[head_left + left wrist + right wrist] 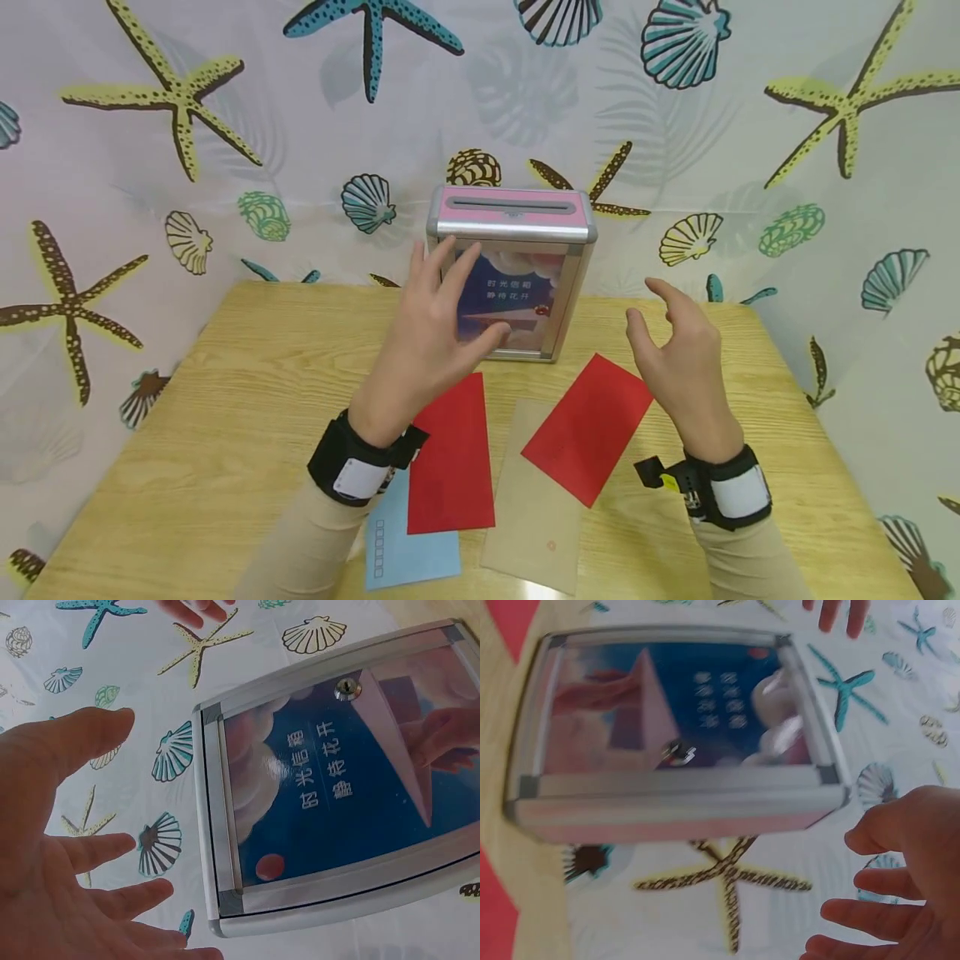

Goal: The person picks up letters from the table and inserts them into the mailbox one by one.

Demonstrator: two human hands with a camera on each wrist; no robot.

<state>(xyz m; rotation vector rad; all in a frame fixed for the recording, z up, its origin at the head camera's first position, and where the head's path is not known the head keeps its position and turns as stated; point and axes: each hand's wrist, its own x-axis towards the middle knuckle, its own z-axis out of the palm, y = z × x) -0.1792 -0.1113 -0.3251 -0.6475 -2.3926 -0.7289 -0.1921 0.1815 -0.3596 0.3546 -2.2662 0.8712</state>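
A pink letter box (513, 275) with a silver frame, a slot in its top and a picture front with a small lock stands upright at the back of the table. My left hand (435, 321), fingers spread, is in front of the box's left side and overlaps it in the head view. In the left wrist view that hand (82, 877) holds nothing. My right hand (678, 358) is raised to the right of the box, thumb and fingers apart with nothing between them. Beside and below it lies a red envelope (590, 429).
A second red envelope (452, 467) lies partly over a light blue envelope (412, 557). A tan envelope (532, 508) lies under the right red one. Behind the wooden table (262, 400) hangs a white cloth (510, 108) printed with starfish and shells.
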